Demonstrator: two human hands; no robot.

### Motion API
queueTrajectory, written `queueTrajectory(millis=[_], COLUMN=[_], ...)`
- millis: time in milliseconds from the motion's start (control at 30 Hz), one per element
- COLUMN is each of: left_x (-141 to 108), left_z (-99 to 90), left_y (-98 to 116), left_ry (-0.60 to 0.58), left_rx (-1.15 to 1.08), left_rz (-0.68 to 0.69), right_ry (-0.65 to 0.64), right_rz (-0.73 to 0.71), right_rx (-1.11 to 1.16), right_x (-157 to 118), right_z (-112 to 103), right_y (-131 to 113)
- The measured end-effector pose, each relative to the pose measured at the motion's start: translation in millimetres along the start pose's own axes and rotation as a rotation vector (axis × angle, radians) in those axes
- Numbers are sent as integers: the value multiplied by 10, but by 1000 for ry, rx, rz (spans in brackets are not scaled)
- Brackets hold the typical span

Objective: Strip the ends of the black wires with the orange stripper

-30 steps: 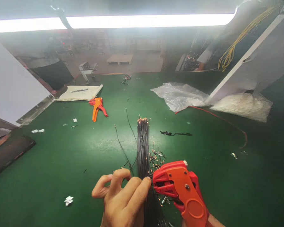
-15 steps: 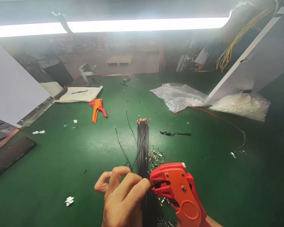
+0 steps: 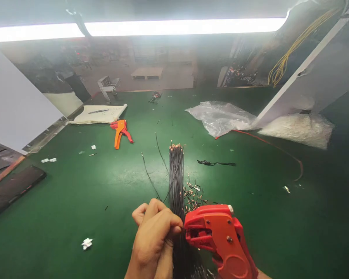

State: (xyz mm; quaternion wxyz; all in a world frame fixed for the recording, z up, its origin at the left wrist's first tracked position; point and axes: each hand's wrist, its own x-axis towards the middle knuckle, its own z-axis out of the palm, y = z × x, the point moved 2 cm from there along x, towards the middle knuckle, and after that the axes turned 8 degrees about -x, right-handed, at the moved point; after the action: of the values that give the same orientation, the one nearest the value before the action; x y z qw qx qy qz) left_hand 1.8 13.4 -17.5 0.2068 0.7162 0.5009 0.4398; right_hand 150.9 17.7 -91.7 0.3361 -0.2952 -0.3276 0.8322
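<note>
My left hand [image 3: 154, 236] is closed in a pinch on a thin black wire [image 3: 183, 228], of which only a short bit shows at the jaws of a red and orange wire stripper [image 3: 225, 234]. My right hand [image 3: 262, 274] grips the stripper's handles from below and is mostly hidden behind them. Under and beyond both hands lies a thick bundle of black wires [image 3: 176, 174] with bare copper ends at the far side. Short cut-off ends [image 3: 193, 193] are scattered to the right of the bundle. Two single black wires [image 3: 149, 176] lie apart on its left.
A second wire stripper [image 3: 120, 132] lies by an open notebook [image 3: 95, 115] with a pen. A clear plastic bag [image 3: 218, 116] and a filled bag [image 3: 299, 130] are at right. A black wire bunch [image 3: 215, 163] lies nearer. A dark case [image 3: 14, 192] sits at the left edge.
My left hand has shifted right and its fingers have curled tighter, thumb and forefinger pinching at the jaws. The stripper has moved slightly right and down.
</note>
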Motion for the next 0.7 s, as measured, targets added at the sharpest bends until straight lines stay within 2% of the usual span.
queueTrajectory(millis=[133,267,467,567,700], left_x=[40,31,-10,-4,1], left_z=[-54,-91,-8,21,20], left_y=[15,-38,25,71,89], left_ry=[-108,-199,-65,-55,-39], left_rx=[-143,-149,-170,-187,-144], left_rz=[-30,5,-106,-101,-74], right_ry=[66,83,38,-2,-75], right_rz=[-20,-21,-8,5,30], right_rx=[-3,0,0,-2,-18], right_x=[150,60,-24,-46,-317], right_z=[-45,-125,-160,-100,1], right_y=[234,237,47,-51,-227])
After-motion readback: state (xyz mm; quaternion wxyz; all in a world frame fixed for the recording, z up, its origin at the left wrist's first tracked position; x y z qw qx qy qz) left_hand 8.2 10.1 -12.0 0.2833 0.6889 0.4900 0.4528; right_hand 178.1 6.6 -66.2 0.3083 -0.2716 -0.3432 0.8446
